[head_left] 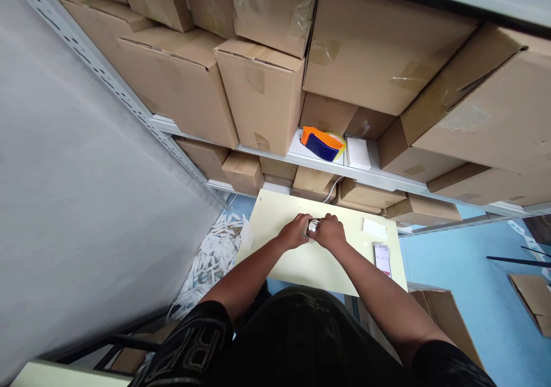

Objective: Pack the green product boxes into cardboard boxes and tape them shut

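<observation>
Over the middle of the pale yellow table (279, 266), my two hands close on one small, shiny, silvery round object (314, 225). My left hand (296, 232) grips its left side, fingers curled. From the right, my right hand (330, 231) wraps round it, its fingers covering the far edge. What kind of object it is cannot be made out, since the fingers hide much of it. To the right of my hands lie a small white box (374, 228) and a phone (382, 259) with its screen lit.
Cardboard boxes (267, 94) fill the shelves ahead. An orange and blue tape dispenser (322, 143) and a white box (357, 153) sit on the shelf edge. White paper strips (210, 258) heap on the floor at left, near the wall. An open carton (447, 318) stands at right.
</observation>
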Available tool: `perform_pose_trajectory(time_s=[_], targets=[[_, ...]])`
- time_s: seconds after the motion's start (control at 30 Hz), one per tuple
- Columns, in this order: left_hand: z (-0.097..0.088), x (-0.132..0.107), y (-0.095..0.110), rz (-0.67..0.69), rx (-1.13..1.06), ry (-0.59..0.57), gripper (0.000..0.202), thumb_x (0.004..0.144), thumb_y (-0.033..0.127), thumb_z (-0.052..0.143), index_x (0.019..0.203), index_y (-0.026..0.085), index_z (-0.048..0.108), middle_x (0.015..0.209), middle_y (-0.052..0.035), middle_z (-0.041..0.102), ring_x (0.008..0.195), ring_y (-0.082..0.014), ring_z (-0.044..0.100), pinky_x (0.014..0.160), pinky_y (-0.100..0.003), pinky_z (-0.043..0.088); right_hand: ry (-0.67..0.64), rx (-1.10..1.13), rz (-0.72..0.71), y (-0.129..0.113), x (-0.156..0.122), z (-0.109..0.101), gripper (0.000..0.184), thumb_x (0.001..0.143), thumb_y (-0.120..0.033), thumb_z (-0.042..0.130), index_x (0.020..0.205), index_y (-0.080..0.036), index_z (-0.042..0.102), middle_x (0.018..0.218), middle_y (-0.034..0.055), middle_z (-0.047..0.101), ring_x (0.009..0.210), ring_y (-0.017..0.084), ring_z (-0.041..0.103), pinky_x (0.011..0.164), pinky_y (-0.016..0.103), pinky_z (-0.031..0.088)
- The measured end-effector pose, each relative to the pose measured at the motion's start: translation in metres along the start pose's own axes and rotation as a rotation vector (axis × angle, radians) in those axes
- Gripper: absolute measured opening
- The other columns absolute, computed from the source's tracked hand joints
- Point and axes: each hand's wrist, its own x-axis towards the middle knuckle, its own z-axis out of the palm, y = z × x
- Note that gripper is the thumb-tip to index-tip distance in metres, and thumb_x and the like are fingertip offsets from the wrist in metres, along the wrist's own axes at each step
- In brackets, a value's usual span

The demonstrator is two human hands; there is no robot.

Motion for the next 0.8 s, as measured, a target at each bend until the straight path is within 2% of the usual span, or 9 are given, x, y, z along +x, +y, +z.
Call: perform_pose_trajectory(time_s=[0.1,0.23,0.47,0.6,0.7,0.8], targets=[[-0.001,-0.001,-0.001,0.040,-0.005,-0.014,0.077,0.070,0.020,0.082,0.139,0.030,0.050,0.140,-0.0062,0.055,0.118,-0.0277,0.065,0.098,-0.039,0.056,-0.002,0.041,-0.036,0.008,-0.003,0.000,0.043,0.085,-0.052,0.070,0.110,-0.016,0.074,0.112,0.0130,0.063,0.112,0.029,0.055,0.084,0.032,0.043],[0.002,-0.003,-0.001,0.067,0.004,-0.031,0.079,0.068,0.012,0.078,0.140,0.030,0.050,0.141,-0.0061,0.055,0.121,-0.0277,0.063,0.100,-0.039,0.055,0.011,-0.010,-0.010,0.009,-0.010,0.004,0.041,0.088,-0.047,0.067,0.113,-0.015,0.073,0.112,0.0154,0.062,0.112,0.030,0.053,0.084,0.033,0.044],[0.005,-0.004,-0.001,0.060,-0.007,-0.045,0.081,0.067,0.008,0.073,0.141,0.032,0.051,0.141,-0.0048,0.055,0.118,-0.0262,0.064,0.099,-0.037,0.055,-0.117,-0.114,0.021,-0.005,0.002,0.000,0.049,0.086,-0.055,0.065,0.119,-0.019,0.074,0.116,0.0167,0.062,0.116,0.034,0.052,0.089,0.043,0.043],[0.005,-0.003,-0.001,0.056,0.005,-0.046,0.082,0.066,0.007,0.072,0.142,0.031,0.051,0.141,-0.0060,0.055,0.117,-0.0271,0.064,0.097,-0.038,0.056,-0.170,-0.143,0.078,-0.010,0.015,0.003,0.057,0.080,-0.060,0.071,0.121,-0.020,0.073,0.120,0.0169,0.061,0.119,0.035,0.051,0.091,0.044,0.042],[0.006,-0.003,-0.002,0.085,0.003,-0.037,0.084,0.066,0.007,0.072,0.144,0.029,0.049,0.140,-0.0073,0.055,0.118,-0.0276,0.064,0.098,-0.039,0.056,-0.160,-0.160,0.112,-0.015,0.019,0.007,0.061,0.077,-0.062,0.073,0.121,-0.019,0.072,0.121,0.0176,0.060,0.119,0.035,0.050,0.091,0.045,0.043],[0.007,-0.002,-0.003,0.091,-0.001,-0.032,0.086,0.067,0.011,0.076,0.146,0.030,0.048,0.142,-0.0080,0.054,0.119,-0.0285,0.063,0.100,-0.040,0.055,-0.097,-0.154,0.110,-0.016,0.016,0.011,0.056,0.080,-0.055,0.072,0.123,-0.019,0.071,0.122,0.0179,0.060,0.119,0.034,0.050,0.091,0.043,0.043]])
